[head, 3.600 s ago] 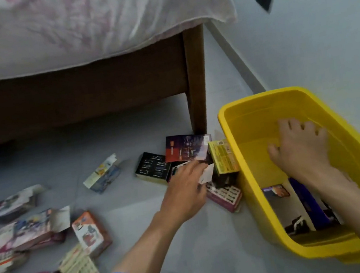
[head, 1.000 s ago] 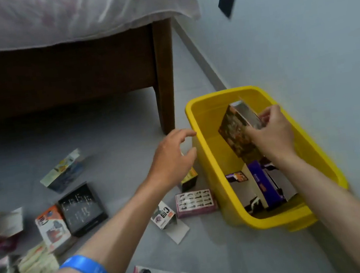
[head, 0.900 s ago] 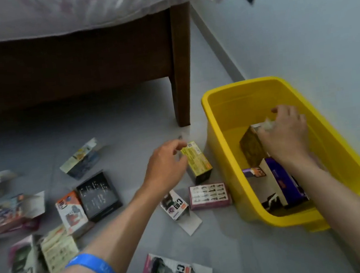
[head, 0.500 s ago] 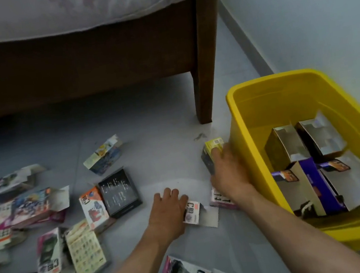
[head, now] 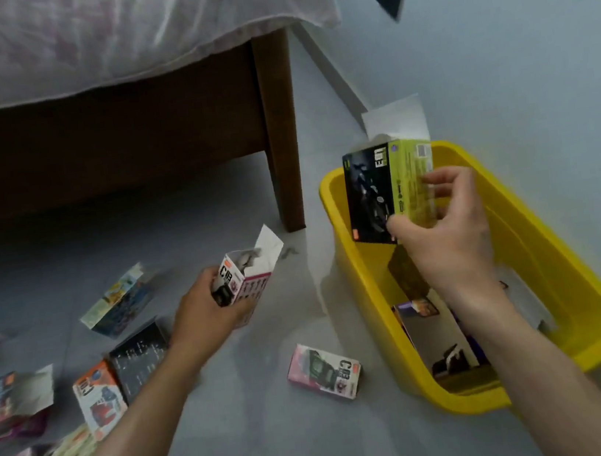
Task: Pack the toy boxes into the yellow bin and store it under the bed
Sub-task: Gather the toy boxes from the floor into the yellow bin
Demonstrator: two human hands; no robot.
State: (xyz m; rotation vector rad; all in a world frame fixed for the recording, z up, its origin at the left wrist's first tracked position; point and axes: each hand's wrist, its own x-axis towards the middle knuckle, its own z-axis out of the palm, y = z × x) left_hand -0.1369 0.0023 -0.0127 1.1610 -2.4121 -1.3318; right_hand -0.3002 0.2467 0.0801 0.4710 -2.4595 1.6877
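1. my right hand (head: 447, 242) pinches a black and lime-green cardboard toy box (head: 388, 192) upright over the yellow plastic bin (head: 594, 321), flap up, likely so it drops in on end.
2. my left hand (head: 203, 315) clasps a pink and white cardboard toy box (head: 243, 282) above the floor, next in line, i judge.
3. more boxes lie scattered; bin sits beside the brown wooden bed leg (head: 280, 134).

Yellow bin (head: 592, 310) — part-filled, green-black box (head: 382, 185) upright above, pink box (head: 239, 284) lifted

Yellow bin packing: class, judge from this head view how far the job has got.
Done: a few toy boxes lie inside the yellow bin. In hand: the right hand holds a black-and-green box above it; the left hand grips a pink-and-white box. Left: many boxes on the floor, and the bin is not yet under the bed.
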